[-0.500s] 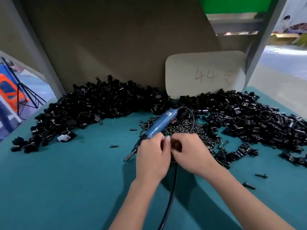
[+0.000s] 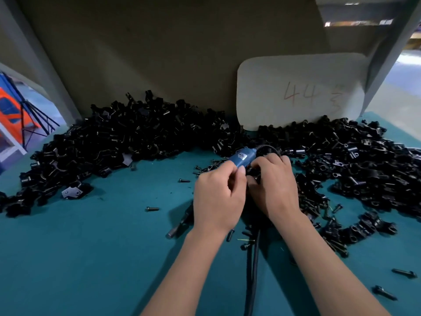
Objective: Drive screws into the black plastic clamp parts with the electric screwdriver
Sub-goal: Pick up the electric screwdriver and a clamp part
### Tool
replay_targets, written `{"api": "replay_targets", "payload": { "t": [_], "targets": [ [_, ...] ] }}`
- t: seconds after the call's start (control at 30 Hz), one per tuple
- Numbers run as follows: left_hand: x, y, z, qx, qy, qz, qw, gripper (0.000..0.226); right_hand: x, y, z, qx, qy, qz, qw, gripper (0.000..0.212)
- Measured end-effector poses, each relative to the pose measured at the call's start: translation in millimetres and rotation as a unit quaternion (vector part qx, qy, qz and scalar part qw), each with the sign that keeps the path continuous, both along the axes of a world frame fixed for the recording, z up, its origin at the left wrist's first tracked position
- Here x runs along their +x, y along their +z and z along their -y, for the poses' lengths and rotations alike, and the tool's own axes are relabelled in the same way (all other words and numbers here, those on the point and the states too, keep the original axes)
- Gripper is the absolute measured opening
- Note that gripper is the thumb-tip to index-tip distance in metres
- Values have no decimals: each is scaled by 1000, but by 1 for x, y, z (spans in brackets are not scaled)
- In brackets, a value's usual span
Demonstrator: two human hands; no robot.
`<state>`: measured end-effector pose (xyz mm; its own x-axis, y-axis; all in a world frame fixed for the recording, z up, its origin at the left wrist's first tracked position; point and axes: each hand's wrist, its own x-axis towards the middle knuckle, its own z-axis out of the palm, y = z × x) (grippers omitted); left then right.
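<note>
We've got the left hand (image 2: 217,197) wrapped around the blue screwdriver (image 2: 242,158), right hand (image 2: 274,187) pinching a black clamp part (image 2: 255,176) beside it.

blue screwdriver (image 2: 242,157), black clamps (image 2: 141,137), teal table (image 2: 91,258)

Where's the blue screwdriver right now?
In the head view, the blue screwdriver lies mid-table under both hands, tip toward the left, between the two black clamp piles.

A teal tabletop (image 2: 91,258) meets a tan back panel (image 2: 170,53). A pale card (image 2: 300,92) marked "44" leans against that panel, right of its middle.
</note>
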<state>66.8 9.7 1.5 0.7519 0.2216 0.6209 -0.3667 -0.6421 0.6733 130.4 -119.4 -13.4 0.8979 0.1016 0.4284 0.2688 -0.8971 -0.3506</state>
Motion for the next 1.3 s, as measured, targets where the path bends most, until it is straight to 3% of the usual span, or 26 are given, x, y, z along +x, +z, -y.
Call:
{"api": "replay_targets", "payload": {
  "t": [0.1,0.23,0.37,0.43,0.57,0.8,0.93,1.03,1.17,1.3],
  "targets": [
    [28,9,-14,22,94,-23,995,35,-1,2,0,31,4,25,999,24],
    [84,11,-36,133,136,-158,969,11,-7,6,-7,69,18,48,996,15],
    [125,3,-48,248,55,-259,932,61,-7,4,-6,72,27,38,996,13],
    [137,3,-49,283,20,-287,915,72,-7,3,-6,72,27,34,996,13],
    [143,4,-46,277,64,-229,931,50,-5,1,-6,62,10,21,998,15],
    [137,12,-39,267,90,-241,929,21,-5,0,1,65,-19,24,997,17],
    [117,20,-43,200,122,-208,950,16,-6,0,1,46,-13,9,999,25],
    [91,28,-41,75,146,-104,981,18,-5,-4,-1,-30,-8,-25,999,41],
    [37,29,-14,-89,48,-3,995,21,1,-7,0,-57,11,-42,997,32],
    [-8,14,11,-186,-47,-38,981,25,-1,1,4,1,6,-48,999,18]
  ]
}}
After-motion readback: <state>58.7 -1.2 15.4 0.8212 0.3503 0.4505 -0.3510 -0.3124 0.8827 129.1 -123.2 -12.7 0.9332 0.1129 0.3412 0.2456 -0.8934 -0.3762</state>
